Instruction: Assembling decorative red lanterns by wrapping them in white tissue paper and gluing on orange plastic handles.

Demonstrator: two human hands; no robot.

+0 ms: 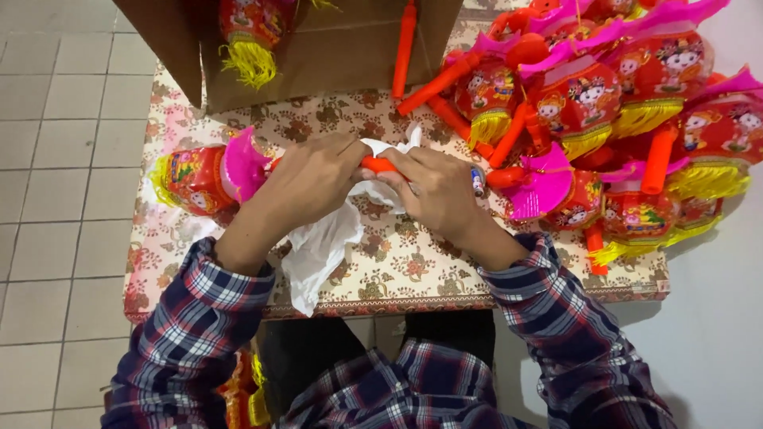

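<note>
Orange handle runs left-right across the table, just in front of the box. Left hand is closed around handle and white cloth; right hand pinches the handle's right end. Lantern sits left of the left hand.

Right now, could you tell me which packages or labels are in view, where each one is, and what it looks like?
Cardboard box: top middle of the table, brown, open, with a red lantern and yellow tassel inside.
White plastic wrapper: table centre, crumpled, hanging below both hands around an orange stick.
Picture labels: on the red lanterns piled at right, cartoon figures, multicoloured.
</note>
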